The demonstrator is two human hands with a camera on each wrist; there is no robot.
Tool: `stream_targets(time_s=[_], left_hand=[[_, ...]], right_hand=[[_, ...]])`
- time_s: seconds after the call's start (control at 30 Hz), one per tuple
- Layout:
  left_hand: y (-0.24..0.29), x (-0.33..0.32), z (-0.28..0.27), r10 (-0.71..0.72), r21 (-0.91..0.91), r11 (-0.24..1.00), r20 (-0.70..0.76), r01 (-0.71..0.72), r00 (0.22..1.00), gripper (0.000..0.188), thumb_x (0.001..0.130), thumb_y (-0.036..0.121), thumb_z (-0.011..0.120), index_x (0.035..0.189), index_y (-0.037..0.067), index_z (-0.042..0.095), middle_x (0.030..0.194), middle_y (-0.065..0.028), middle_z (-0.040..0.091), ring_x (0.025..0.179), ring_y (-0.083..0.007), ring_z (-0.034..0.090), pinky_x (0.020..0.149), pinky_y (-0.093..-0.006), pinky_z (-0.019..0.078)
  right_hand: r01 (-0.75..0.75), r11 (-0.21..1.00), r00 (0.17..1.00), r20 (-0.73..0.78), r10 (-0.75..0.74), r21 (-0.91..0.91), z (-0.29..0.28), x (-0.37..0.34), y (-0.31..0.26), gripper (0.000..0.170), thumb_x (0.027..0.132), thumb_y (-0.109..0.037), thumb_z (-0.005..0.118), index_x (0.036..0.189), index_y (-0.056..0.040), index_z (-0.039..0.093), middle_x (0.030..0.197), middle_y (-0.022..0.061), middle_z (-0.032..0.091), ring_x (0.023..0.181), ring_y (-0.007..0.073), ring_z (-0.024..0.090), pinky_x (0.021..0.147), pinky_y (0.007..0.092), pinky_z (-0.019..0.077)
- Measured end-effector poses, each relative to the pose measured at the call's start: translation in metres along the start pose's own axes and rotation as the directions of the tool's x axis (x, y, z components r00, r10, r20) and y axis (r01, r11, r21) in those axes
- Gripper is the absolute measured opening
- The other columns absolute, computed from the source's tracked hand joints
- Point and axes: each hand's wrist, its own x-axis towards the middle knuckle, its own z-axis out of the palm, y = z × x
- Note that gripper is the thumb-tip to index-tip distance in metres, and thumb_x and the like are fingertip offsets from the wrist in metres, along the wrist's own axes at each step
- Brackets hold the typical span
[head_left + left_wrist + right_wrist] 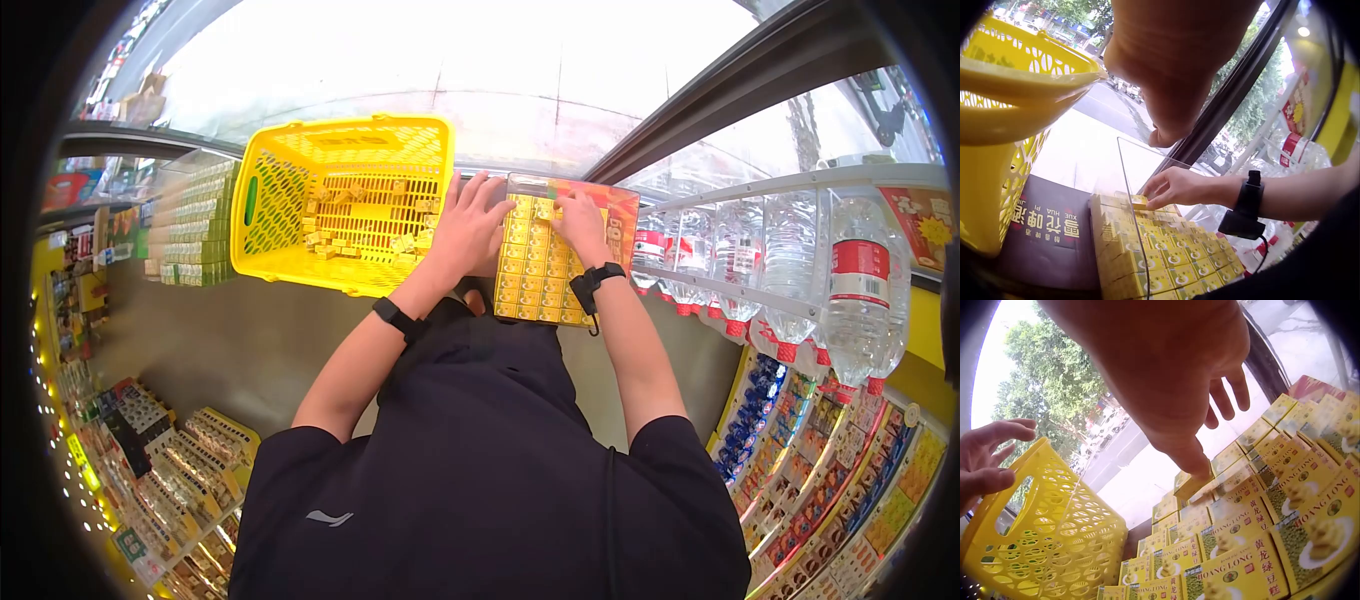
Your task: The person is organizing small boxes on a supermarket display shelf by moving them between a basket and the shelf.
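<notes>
Rows of small yellow boxes [540,262] fill a clear-sided case. Over its far rows, my right hand [582,225] pinches one small box [1137,200] between thumb and fingers, as the left wrist view shows. In the right wrist view the thumb of that hand [1172,381] lies against this box [1190,485]. My left hand [466,228] is over the gap between the case and a yellow basket [350,284], fingers spread and slightly bent, holding nothing visible. Several loose yellow boxes [342,246] lie in the basket.
Large water bottles [858,275] stand on a rack at the right. Stacked green-and-white packs [200,225] are left of the basket. A dark carton [1054,234] lies between basket and case. Window frame [720,95] beyond; stocked shelves [170,470] at lower left.
</notes>
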Motion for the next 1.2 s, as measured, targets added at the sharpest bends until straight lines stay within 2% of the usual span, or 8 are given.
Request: stream_targets(time_s=[0.2, 0.43, 0.53, 0.67, 0.87, 0.93, 1.03, 1.2], left_hand=[[-0.01, -0.01, -0.004, -0.06, -0.013, 0.998, -0.007, 0.06, 0.998, 0.043, 0.086, 0.021, 0.076, 0.128, 0.019, 0.069, 0.151, -0.0112, 0.051, 0.15, -0.0337, 0.039, 0.129, -0.0593, 0.0228], [-0.011, -0.017, -0.009, -0.043, -0.029, 0.999, -0.014, 0.043, 0.999, 0.044, 0.086, 0.02, 0.075, 0.129, 0.019, 0.068, 0.15, -0.0113, 0.051, 0.149, -0.0336, 0.04, 0.129, -0.0584, 0.0235], [-0.011, -0.02, -0.014, -0.048, -0.033, 0.998, -0.017, 0.048, 0.999, 0.047, 0.086, 0.019, 0.076, 0.132, 0.019, 0.067, 0.15, -0.0112, 0.051, 0.148, -0.034, 0.041, 0.129, -0.0575, 0.0244], [-0.018, -0.025, -0.027, -0.067, -0.048, 0.997, -0.053, 0.065, 0.996, 0.051, 0.087, 0.019, 0.075, 0.137, 0.017, 0.064, 0.15, -0.0122, 0.051, 0.146, -0.0345, 0.042, 0.127, -0.0569, 0.0273], [-0.04, -0.038, -0.048, -0.077, -0.037, 0.997, -0.085, 0.074, 0.993, 0.053, 0.09, 0.02, 0.075, 0.142, 0.018, 0.062, 0.15, -0.0134, 0.051, 0.145, -0.036, 0.044, 0.126, -0.0558, 0.0297], [-0.055, -0.04, -0.055, -0.076, -0.039, 0.997, -0.078, 0.073, 0.994, 0.052, 0.091, 0.021, 0.075, 0.141, 0.017, 0.062, 0.15, -0.0134, 0.051, 0.144, -0.036, 0.045, 0.126, -0.0559, 0.0297], [-0.081, -0.041, -0.057, -0.069, -0.063, 0.996, -0.076, 0.064, 0.995, 0.054, 0.09, 0.023, 0.076, 0.141, 0.017, 0.062, 0.15, -0.0137, 0.051, 0.144, -0.0357, 0.045, 0.125, -0.0571, 0.0304], [-0.137, -0.046, -0.07, -0.005, -0.138, 0.99, -0.088, -0.007, 0.996, 0.049, 0.091, 0.023, 0.075, 0.138, 0.017, 0.063, 0.15, -0.0131, 0.052, 0.144, -0.0354, 0.045, 0.125, -0.0577, 0.031]], right_hand=[[-0.051, 0.999, 0.998, 0.034, 0.051, 0.0, 0.012, 0.001, 0.003, 0.033, 0.079, -0.021, 0.086, 0.111, -0.0143, 0.08, 0.125, 0.0122, 0.067, 0.118, 0.0321, 0.064, 0.099, 0.0464, 0.0544], [-0.115, 0.993, 0.984, 0.133, 0.118, -0.031, 0.006, 0.005, -0.004, 0.031, 0.083, -0.023, 0.082, 0.114, -0.0172, 0.082, 0.13, 0.0098, 0.066, 0.12, 0.0309, 0.065, 0.099, 0.0465, 0.0565], [-0.09, 0.996, 0.991, 0.097, 0.092, -0.028, 0.009, 0.006, -0.001, 0.027, 0.084, -0.023, 0.08, 0.11, -0.0159, 0.081, 0.13, 0.0101, 0.066, 0.12, 0.0309, 0.065, 0.1, 0.0465, 0.0564], [-0.12, 0.99, 0.986, 0.106, 0.127, -0.072, 0.016, 0.012, -0.004, 0.032, 0.08, -0.024, 0.084, 0.111, -0.0148, 0.082, 0.128, 0.012, 0.067, 0.119, 0.0326, 0.065, 0.1, 0.0459, 0.0551], [-0.137, 0.985, 0.99, 0.029, 0.14, -0.106, 0.001, -0.001, -0.022, 0.037, 0.081, -0.023, 0.083, 0.116, -0.0143, 0.079, 0.128, 0.0118, 0.068, 0.119, 0.0324, 0.065, 0.102, 0.0453, 0.0536], [-0.109, 0.994, 0.993, -0.047, 0.11, 0.023, -0.013, -0.014, -0.038, 0.026, 0.083, -0.017, 0.079, 0.109, -0.0109, 0.079, 0.128, 0.0135, 0.068, 0.119, 0.0339, 0.064, 0.101, 0.0461, 0.053], [-0.039, 0.988, 0.982, -0.179, 0.066, 0.151, -0.03, -0.028, -0.069, 0.026, 0.084, -0.018, 0.08, 0.109, -0.0095, 0.079, 0.126, 0.0143, 0.069, 0.12, 0.0341, 0.064, 0.104, 0.0449, 0.0518], [0.037, 0.965, 0.965, -0.261, 0.034, 0.26, -0.069, -0.042, -0.155, 0.02, 0.088, -0.017, 0.078, 0.105, -0.0066, 0.077, 0.127, 0.0148, 0.068, 0.119, 0.0347, 0.065, 0.104, 0.0451, 0.0518]])
